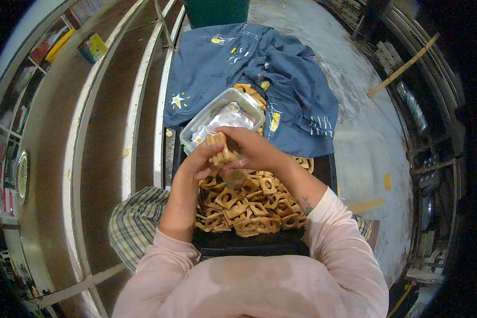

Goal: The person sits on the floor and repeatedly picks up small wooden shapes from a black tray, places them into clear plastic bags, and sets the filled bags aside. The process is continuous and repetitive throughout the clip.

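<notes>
My left hand [197, 161] and my right hand [254, 151] meet above the middle of a black tray [249, 247]. Between them they grip a small stack of tan pieces [217, 143], with the fingers of both closed round it. Below lies a heaped pile of tan square pieces with round holes [259, 208]. A blurred round brownish shape [235, 178] shows just under my hands; its kind is unclear. Beyond my fingers stands a clear plastic tub [190, 132], tilted in view, with crumpled white plastic inside. More tan pieces [252, 94] show behind the tub.
A dark blue printed cloth [212, 69] covers the far part of the tray. Behind it is a dark green container [216, 13]. White-edged shelves [79, 159] rise on the left, and grey floor [363, 153] extends right. A wooden stick [403, 66] leans at the far right.
</notes>
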Tool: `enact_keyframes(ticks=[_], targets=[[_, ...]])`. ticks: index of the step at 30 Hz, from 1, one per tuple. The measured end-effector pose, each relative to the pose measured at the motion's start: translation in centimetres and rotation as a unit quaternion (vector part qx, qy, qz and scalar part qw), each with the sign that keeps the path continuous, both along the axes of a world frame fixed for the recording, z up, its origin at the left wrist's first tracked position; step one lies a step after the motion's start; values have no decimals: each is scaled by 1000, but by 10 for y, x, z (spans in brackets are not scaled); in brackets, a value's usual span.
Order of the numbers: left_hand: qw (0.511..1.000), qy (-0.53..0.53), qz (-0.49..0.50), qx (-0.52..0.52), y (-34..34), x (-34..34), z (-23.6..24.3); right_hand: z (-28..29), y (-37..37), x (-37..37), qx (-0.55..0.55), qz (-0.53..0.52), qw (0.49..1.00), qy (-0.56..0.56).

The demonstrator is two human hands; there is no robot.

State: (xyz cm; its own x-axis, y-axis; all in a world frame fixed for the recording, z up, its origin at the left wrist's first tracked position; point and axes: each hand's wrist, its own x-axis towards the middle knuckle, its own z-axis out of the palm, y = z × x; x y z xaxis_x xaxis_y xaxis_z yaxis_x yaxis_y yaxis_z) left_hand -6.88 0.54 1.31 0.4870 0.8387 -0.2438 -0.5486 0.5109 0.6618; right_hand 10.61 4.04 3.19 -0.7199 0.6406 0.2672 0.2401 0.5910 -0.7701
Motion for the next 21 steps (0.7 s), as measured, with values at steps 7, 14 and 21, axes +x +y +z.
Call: enact_keyframes(ticks=[7, 14, 21], targets=[[944, -20, 330, -21, 32, -35, -34, -67, 62, -33, -42, -79, 996, 0], [915, -144, 371, -68, 35, -42, -28, -93, 58, -65, 94, -121, 924, -350], [914, -166, 359, -93, 34, -24, -32, -89, 56, -76, 48, -136, 920, -364]])
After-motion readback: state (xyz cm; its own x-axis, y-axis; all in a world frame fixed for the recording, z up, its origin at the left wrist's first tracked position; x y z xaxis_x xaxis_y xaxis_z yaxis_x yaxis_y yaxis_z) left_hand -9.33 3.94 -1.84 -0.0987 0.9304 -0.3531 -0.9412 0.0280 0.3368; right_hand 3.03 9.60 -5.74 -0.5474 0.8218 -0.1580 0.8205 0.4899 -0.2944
